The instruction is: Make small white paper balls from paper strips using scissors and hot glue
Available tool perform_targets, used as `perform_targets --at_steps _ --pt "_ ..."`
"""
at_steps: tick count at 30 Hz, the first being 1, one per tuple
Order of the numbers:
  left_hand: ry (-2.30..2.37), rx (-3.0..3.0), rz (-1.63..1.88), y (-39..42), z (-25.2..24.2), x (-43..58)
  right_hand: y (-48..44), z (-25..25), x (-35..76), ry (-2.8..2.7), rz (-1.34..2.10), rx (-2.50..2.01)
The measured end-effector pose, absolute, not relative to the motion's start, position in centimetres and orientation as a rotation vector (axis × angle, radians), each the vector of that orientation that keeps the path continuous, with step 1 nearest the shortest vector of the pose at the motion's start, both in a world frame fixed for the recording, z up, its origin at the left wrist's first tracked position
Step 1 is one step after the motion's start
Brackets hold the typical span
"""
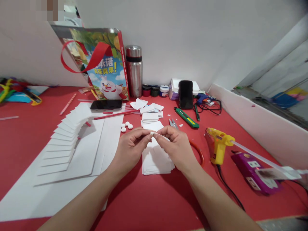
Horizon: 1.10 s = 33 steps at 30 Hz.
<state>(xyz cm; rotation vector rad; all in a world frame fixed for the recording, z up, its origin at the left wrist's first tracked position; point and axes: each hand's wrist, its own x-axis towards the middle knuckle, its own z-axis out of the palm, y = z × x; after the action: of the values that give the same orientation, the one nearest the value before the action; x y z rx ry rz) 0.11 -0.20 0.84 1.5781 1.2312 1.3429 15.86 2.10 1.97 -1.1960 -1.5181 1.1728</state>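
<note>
My left hand [131, 144] and my right hand [178, 146] meet over the middle of the table, fingertips pinched together. Between them is a small white strip [152, 133], its end at the left fingertips looking rolled; the fingers cover much of it. Below the hands lies a stack of white paper pieces [157, 163]. Several small white discs [123, 129] rest just beyond my left hand. Scissors [172, 124] lie past my right hand, their handle [198, 152] partly hidden by it.
On the left, a curved white staircase model [61, 144] stands on a white board [21, 199]. To the right are a yellow glue gun [218, 146], a purple box [255, 173] and a green cutter [186, 117]. A steel flask [134, 73], bag [106, 70] and phone [186, 94] stand behind.
</note>
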Motion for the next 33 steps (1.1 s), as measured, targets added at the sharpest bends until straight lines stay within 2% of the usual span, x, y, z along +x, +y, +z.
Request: perform_targets --at_steps 4,8,16,26,33 --pt "1.236 1.675 1.414 -0.4 0.5 0.6 1.4 1.6 15.5 -1.667 0.783 -1.238" --pt "1.311 1.855 1.496 -0.5 -0.1 0.7 0.8 1.1 15.0 -1.782 0.610 -1.270" --pt "1.406 2.150 1.628 -1.3 -0.9 1.6 0.6 1.5 15.1 -1.821 0.639 -1.173" --pt "1.321 1.848 1.588 -0.9 -0.5 1.0 0.8 2.2 15.9 -1.833 0.793 -1.145" --pt "1.354 1.948 1.592 -0.8 -0.9 0.9 0.8 1.9 15.8 -1.851 0.732 -1.162"
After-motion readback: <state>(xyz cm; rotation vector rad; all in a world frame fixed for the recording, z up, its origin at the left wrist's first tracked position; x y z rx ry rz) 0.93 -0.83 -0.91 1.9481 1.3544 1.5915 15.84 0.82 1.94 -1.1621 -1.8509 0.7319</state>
